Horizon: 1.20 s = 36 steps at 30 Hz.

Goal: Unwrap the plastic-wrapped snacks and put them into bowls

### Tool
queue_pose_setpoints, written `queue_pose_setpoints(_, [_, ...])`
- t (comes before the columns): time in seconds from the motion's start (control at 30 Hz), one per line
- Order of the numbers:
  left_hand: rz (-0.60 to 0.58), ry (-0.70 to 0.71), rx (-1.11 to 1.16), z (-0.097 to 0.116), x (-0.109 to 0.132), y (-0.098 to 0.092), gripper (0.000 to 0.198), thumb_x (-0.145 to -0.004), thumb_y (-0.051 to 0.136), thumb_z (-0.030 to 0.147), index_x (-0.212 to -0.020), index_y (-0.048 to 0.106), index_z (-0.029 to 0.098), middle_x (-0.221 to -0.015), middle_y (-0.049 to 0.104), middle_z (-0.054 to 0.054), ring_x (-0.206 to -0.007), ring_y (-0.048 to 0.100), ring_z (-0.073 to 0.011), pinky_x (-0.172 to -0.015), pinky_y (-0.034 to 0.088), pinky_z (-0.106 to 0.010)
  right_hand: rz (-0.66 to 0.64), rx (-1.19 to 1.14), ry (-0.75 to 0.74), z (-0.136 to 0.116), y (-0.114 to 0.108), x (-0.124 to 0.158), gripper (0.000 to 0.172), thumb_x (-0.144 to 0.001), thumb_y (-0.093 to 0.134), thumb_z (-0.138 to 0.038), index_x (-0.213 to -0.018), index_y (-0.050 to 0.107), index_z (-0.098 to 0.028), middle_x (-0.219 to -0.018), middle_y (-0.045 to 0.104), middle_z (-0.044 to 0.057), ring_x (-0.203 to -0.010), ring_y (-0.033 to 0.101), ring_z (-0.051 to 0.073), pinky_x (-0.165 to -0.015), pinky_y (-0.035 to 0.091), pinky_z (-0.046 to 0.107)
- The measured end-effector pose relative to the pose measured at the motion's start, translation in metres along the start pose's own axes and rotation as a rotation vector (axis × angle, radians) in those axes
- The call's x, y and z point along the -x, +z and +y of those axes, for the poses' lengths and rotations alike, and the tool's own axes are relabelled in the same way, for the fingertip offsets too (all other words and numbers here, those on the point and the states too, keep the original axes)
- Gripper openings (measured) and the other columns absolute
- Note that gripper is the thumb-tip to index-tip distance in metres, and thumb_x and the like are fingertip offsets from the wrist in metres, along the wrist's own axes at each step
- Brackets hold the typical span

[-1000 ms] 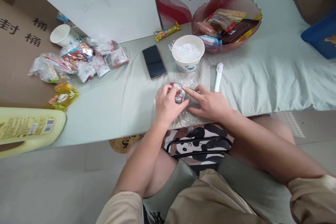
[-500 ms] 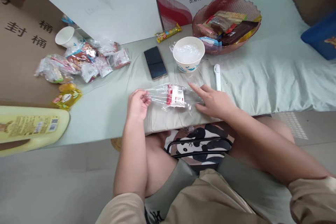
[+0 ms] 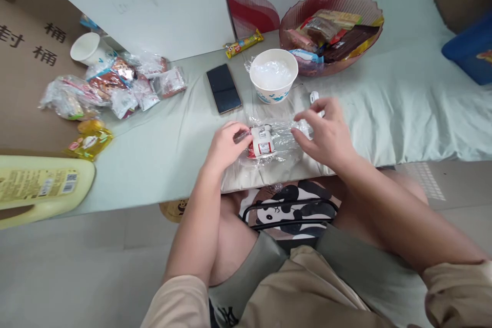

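Note:
A clear plastic bag (image 3: 282, 138) lies on the pale green cloth near its front edge, with a small red and white snack packet (image 3: 261, 143) inside it. My left hand (image 3: 225, 146) pinches the bag's left end beside the packet. My right hand (image 3: 326, 133) grips the bag's right end, fingers curled over the plastic. A white pen-shaped tool (image 3: 314, 97) lies just behind my right hand, mostly hidden by it.
Behind the bag stand a white paper bowl (image 3: 273, 76) and a black phone (image 3: 223, 88). A pink bowl of snacks (image 3: 330, 36) sits at the back right. Wrapped snacks (image 3: 111, 87) and a paper cup (image 3: 86, 48) lie at left. A yellow jug (image 3: 38, 189) lies at the far left.
The bag was stretched out flat half a second ago. My left hand has moved back right to the packet, and my right hand has lifted and closed on the bag's right end.

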<state>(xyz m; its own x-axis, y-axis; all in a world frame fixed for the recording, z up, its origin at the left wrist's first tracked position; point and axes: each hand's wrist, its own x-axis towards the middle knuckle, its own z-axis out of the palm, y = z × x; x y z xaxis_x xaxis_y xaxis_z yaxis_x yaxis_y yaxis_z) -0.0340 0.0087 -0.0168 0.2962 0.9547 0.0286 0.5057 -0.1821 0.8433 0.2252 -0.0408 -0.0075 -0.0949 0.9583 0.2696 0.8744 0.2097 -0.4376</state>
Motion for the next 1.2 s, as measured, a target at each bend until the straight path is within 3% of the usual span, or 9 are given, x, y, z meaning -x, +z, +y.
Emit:
queue_pose_setpoints(0.2, [0.259,-0.226,0.406,0.004,-0.004,0.004,0.033,-0.085,0.069,0.041,-0.063,0.058,0.019,-0.067,0.065,-0.002,-0.067,0.065,-0.0149,-0.055,0.046,-0.021,0.055,-0.456,0.121,0.005,0.014,-0.023,0.023,-0.09,0.061,-0.039,-0.103,0.064,-0.021,-0.091,0.069,0.006,-0.083,0.067,0.023,-0.076,0.053,0.038])
queue_pose_setpoints(0.37, [0.651,-0.546,0.654,0.007,-0.016,-0.009,0.033,-0.09,0.057,0.032,-0.062,0.046,0.02,-0.059,0.058,0.002,-0.042,0.052,-0.0072,-0.037,0.027,-0.018,0.124,-0.798,0.497,0.017,0.023,-0.037,0.022,-0.095,0.056,-0.044,-0.087,0.055,-0.024,-0.06,0.047,-0.004,-0.044,0.044,0.012,-0.045,0.036,0.027])
queue_pose_setpoints(0.47, [0.646,-0.614,0.674,0.003,-0.019,-0.012,0.027,-0.091,0.056,0.034,-0.07,0.048,0.02,-0.058,0.057,0.004,-0.037,0.046,-0.0058,-0.036,0.028,-0.018,0.128,-0.831,0.643,0.031,0.027,-0.041,0.015,-0.092,0.057,-0.039,-0.096,0.055,-0.025,-0.066,0.049,-0.003,-0.044,0.044,0.012,-0.042,0.035,0.027])
queue_pose_setpoints(0.63, [0.576,-0.438,0.379,-0.009,-0.016,-0.008,0.033,-0.08,0.072,0.032,-0.107,0.054,0.024,-0.087,0.065,0.001,-0.059,0.063,-0.0107,-0.049,0.045,-0.02,0.381,-0.385,0.282,0.028,0.013,-0.025,0.031,-0.085,0.064,-0.033,-0.115,0.06,-0.024,-0.114,0.062,0.012,-0.098,0.067,0.026,-0.078,0.057,0.042])
queue_pose_setpoints(0.73, [0.725,-0.158,0.068,-0.011,-0.009,-0.012,0.047,-0.076,0.075,0.03,-0.118,0.053,0.025,-0.115,0.066,-0.007,-0.099,0.07,-0.0196,-0.082,0.057,-0.031,0.217,-0.285,-0.082,0.015,0.0,-0.007,0.028,-0.093,0.056,-0.035,-0.117,0.063,-0.024,-0.117,0.066,0.013,-0.112,0.065,0.028,-0.094,0.054,0.046])
queue_pose_setpoints(0.87, [0.25,0.256,-0.182,0.001,0.013,-0.011,0.055,-0.077,0.079,0.043,-0.124,0.058,0.023,-0.13,0.067,-0.01,-0.134,0.057,-0.0304,-0.116,0.044,-0.049,-0.223,-0.267,-0.416,0.006,0.0,0.008,0.057,-0.089,0.064,-0.048,-0.138,0.057,-0.02,-0.124,0.071,0.015,-0.112,0.067,0.033,-0.095,0.055,0.049])
queue_pose_setpoints(0.97, [-0.104,0.222,-0.187,0.01,0.027,-0.007,0.046,-0.082,0.075,0.033,-0.125,0.062,0.023,-0.103,0.074,-0.004,-0.114,0.068,-0.025,-0.112,0.047,-0.047,-0.277,-0.188,-0.439,0.009,0.003,0.009,0.035,-0.092,0.06,-0.035,-0.123,0.066,-0.02,-0.125,0.072,0.015,-0.113,0.068,0.033,-0.095,0.054,0.048])
queue_pose_setpoints(1.1, [-0.067,0.153,0.016,0.008,0.035,-0.013,0.004,-0.085,0.066,0.023,-0.087,0.063,0.021,-0.08,0.066,0.0,-0.079,0.066,-0.0157,-0.079,0.055,-0.032,-0.221,-0.227,-0.39,0.017,-0.004,0.006,0.022,-0.096,0.048,-0.021,-0.099,0.07,-0.021,-0.112,0.077,0.01,-0.099,0.074,0.024,-0.085,0.057,0.037])
queue_pose_setpoints(1.2, [0.011,0.157,0.156,0.005,0.037,-0.023,0.029,-0.08,0.07,0.025,-0.068,0.044,0.021,-0.084,0.062,-0.002,-0.078,0.065,-0.0158,-0.072,0.053,-0.031,-0.22,-0.232,-0.329,0.022,-0.014,0.007,0.023,-0.095,0.049,-0.02,-0.102,0.071,-0.022,-0.1,0.08,0.006,-0.088,0.076,0.022,-0.076,0.058,0.033])
